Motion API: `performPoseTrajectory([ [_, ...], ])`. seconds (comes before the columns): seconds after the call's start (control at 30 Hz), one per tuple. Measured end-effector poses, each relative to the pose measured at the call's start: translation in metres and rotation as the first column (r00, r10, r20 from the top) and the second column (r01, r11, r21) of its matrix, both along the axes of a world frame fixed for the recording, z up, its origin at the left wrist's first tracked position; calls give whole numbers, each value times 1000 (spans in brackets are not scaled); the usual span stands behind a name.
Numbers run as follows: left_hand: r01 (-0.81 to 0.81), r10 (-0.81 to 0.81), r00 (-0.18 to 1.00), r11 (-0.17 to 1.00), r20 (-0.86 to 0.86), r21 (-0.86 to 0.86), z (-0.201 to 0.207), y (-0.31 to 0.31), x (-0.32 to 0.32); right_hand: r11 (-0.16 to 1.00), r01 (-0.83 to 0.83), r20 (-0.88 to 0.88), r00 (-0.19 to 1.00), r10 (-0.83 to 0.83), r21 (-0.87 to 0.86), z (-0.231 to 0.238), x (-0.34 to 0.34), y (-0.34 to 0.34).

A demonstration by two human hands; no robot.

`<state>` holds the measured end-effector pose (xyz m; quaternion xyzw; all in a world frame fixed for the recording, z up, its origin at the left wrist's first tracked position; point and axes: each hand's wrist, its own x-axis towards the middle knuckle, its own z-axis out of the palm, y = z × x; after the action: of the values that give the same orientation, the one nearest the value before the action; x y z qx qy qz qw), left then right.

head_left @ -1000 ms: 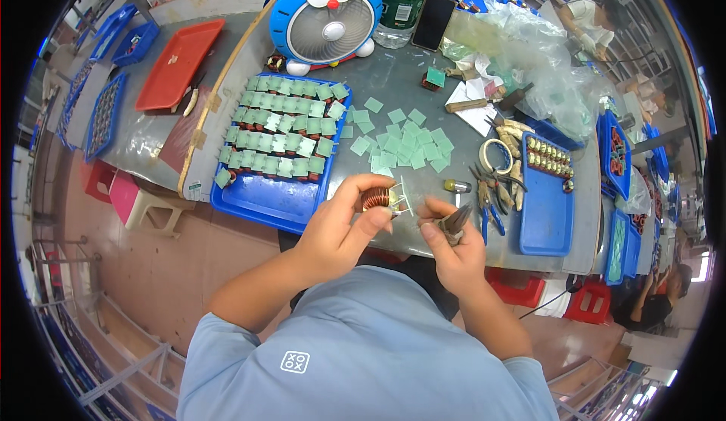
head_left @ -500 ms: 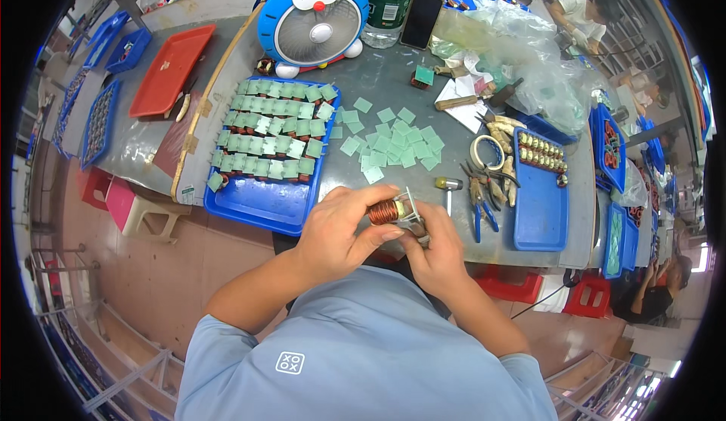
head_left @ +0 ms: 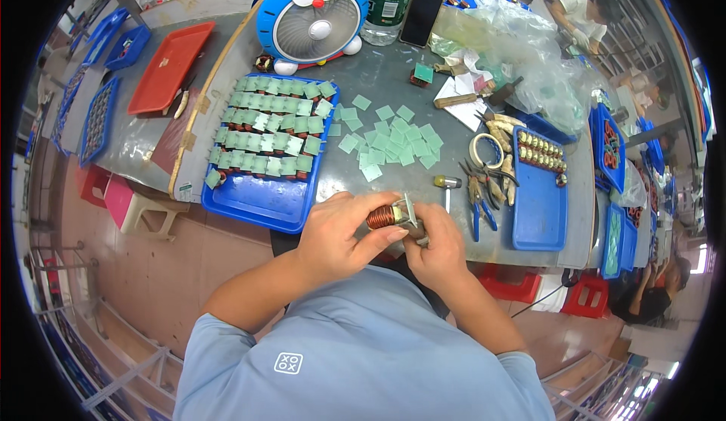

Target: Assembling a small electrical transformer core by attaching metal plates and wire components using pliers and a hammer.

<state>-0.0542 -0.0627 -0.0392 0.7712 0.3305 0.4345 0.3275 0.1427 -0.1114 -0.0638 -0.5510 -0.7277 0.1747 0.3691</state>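
The left hand (head_left: 333, 230) pinches a coil (head_left: 382, 217) between thumb and fingers; the right hand (head_left: 439, 248) is curled around a tool (head_left: 420, 235) that it mostly hides, close against the coil's right end. The coil sits in front of the person at the near edge of the surface (head_left: 344, 179): glossy copper-coloured wire in tight ridges, with a thin, pale green square plate (head_left: 410, 208) standing nearly edge-on at its right end.

Just beyond, flat, matt green squares (head_left: 395, 142) lie in a loose, overlapping heap. To the left, a smooth blue plastic tray (head_left: 261, 201) carries rows of plate-topped coils (head_left: 272, 123), its near end bare. To the right lie a small hammer (head_left: 448, 183), blue-handled pliers (head_left: 476, 220), a round tape roll (head_left: 474, 149) and a second blue tray (head_left: 539, 220) with yellowish-topped coils at its far end.

At the far side stand a round blue-and-white fan (head_left: 311, 24), a clear plastic bottle (head_left: 388, 9) and a dark, glossy phone (head_left: 421, 18); crumpled, translucent bags (head_left: 514, 50) spread at far right.
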Motion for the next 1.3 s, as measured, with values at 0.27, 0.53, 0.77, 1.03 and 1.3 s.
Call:
performPoseTrajectory([
  [0.27,-62,62,998,998,-16,-5,-5,-7,7,998,64,-56,996,-63,0,-9,-5,1],
  [0.53,232,-171,971,851,168,-471,-28,4,3,984,-83,-8,997,83,-158,4,11,-4],
  [0.77,289,31,841,818,540,-498,-38,13,9,955,17,-165,984,-69,-297,-14,-7,-16],
  [1.03,779,-127,615,251,778,-575,-32,7,-9,950,-263,-222,929,296,168,35,5,14],
  [1.3,710,-125,698,251,705,-658,-25,-4,-12,941,-319,-247,909,337,108,41,-2,8],
])
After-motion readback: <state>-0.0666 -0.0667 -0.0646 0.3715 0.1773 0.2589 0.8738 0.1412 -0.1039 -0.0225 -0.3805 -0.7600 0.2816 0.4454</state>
